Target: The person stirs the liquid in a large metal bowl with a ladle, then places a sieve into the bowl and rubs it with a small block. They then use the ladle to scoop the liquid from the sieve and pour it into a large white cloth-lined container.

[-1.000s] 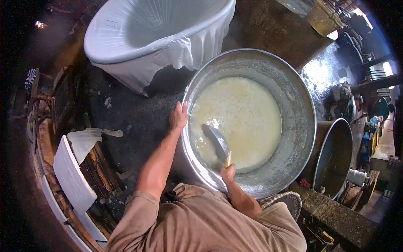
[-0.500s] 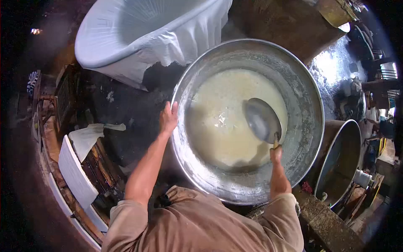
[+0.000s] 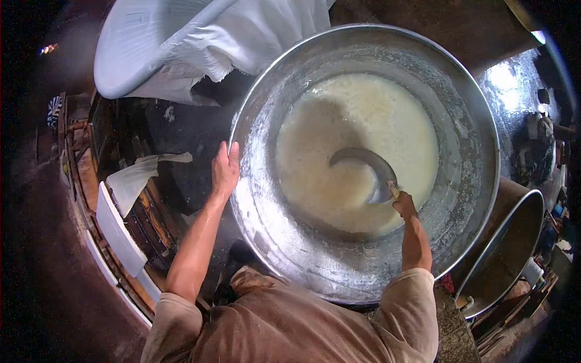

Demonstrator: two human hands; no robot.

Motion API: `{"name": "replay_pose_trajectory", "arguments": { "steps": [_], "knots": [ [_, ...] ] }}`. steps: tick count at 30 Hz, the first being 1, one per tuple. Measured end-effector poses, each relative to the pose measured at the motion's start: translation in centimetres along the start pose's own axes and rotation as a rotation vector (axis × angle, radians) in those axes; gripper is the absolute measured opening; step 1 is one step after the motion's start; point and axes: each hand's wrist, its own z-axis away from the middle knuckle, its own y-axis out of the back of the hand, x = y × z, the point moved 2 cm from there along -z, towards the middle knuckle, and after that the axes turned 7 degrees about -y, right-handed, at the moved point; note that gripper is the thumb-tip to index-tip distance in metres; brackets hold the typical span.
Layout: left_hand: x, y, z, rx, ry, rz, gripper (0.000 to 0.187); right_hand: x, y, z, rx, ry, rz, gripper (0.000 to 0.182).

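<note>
Head view: a large round metal pot [image 3: 463, 148] holds cloudy, pale liquid [image 3: 402, 130], with a metal scoop [image 3: 381, 166] in it, just right of the middle. The scoop's bowl, fully visible a moment ago, is now partly sunk, only a dark curved edge showing clearly, so it appears to be moving through the liquid rather than above it. The right hand [image 3: 405, 204] is closed around the short handle [image 3: 394, 190]. The left hand [image 3: 225, 174] rests against the pot's left rim, fingers slightly parted. Counted, there are two hands, one scoop and one pot. Around them are one tub draped in white cloth [image 3: 260, 42] at far left, one pale board [image 3: 120, 233] at near left, and one metal vat [image 3: 514, 254] at near right.
</note>
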Motion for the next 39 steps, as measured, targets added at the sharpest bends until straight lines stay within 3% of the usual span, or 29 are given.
{"name": "replay_pose_trajectory", "arguments": {
  "steps": [3, 7, 10, 12, 16, 20, 21, 24, 26, 28, 30, 33, 35, 39],
  "knots": [
    [0.9, 0.5, -0.1, -0.023, 0.025, -0.013, 0.057, -3.6, 0.5, 1.2, -0.200, -0.119, 0.042, 0.027],
    [0.3, 0.1, 0.0, 0.013, -0.006, -0.036, 0.056, -5.1, -0.9, 1.2, -0.275, -0.055, 0.118, 0.026],
    [0.1, 0.0, 0.0, 0.044, -0.034, -0.053, 0.053, -5.2, -2.9, 1.1, -0.363, 0.021, 0.168, 0.028],
    [0.5, 0.3, -0.1, 0.004, 0.009, -0.006, 0.051, -5.9, -3.8, 1.6, -0.350, 0.288, 0.115, 0.028],
    [0.9, 0.2, -0.1, 0.050, 0.005, 0.042, 0.045, -8.6, -3.3, 3.5, -0.424, 0.137, 0.088, 0.036],
    [0.4, 0.4, -0.2, 0.015, 0.005, 0.071, 0.045, -11.4, -2.5, 5.8, -0.610, 0.082, 0.390, 0.052],
    [-0.1, 0.3, -0.2, -0.011, 0.023, 0.080, 0.044, -10.8, -3.7, 6.1, -0.501, 0.228, 0.419, 0.048],
    [-0.5, 0.1, -0.1, -0.029, 0.015, 0.096, 0.044, -10.4, -3.8, 7.4, -0.510, 0.206, 0.336, 0.040],
    [-0.7, 0.0, -0.2, -0.016, -0.014, 0.106, 0.045, -8.5, -6.8, 7.2, -0.326, 0.002, 0.234, 0.038],
    [-1.3, -0.4, -0.2, -0.008, -0.015, 0.097, 0.045, -9.0, -7.1, 8.9, -0.319, 0.041, 0.370, 0.034],
    [-1.2, -0.1, -0.1, -0.019, -0.014, 0.124, 0.046, -11.1, -5.6, 12.6, -0.215, -0.098, 0.245, 0.026],
    [-1.8, -0.5, -0.2, -0.017, -0.036, 0.130, 0.045, -10.3, -8.0, 15.4, 0.002, -0.069, 0.218, 0.029],
    [-2.1, -1.2, 0.0, 0.099, -0.070, 0.086, 0.044, -10.3, -8.7, 17.4, 0.039, -0.109, 0.183, 0.029],
    [-2.9, -1.8, -0.3, 0.061, -0.066, 0.171, 0.046, -10.3, -10.2, 21.7, 0.104, -0.160, 0.156, 0.023]
  ]
}}
